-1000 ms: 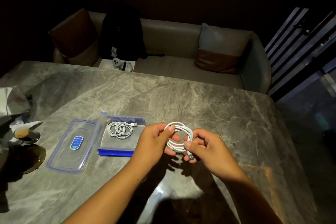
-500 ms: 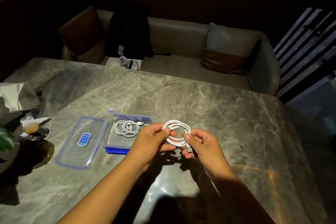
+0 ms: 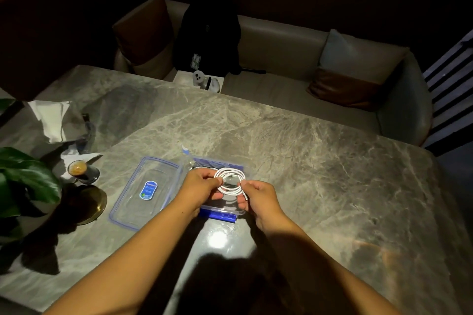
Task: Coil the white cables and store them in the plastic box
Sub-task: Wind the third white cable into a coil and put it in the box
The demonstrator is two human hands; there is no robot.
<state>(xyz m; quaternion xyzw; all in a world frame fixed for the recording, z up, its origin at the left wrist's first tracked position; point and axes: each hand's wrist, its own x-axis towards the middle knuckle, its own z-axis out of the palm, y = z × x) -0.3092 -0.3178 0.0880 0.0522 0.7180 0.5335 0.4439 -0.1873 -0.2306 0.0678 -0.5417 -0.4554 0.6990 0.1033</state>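
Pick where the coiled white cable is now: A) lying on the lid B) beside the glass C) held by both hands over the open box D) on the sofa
C: left hand and right hand pinch the coiled cable over the open plastic box, lid lying beside it.

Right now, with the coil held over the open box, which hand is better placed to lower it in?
Probably the left hand: it pinches the coiled white cable from directly above the plastic box. The right hand grips the coil's other side by the box's near right corner.
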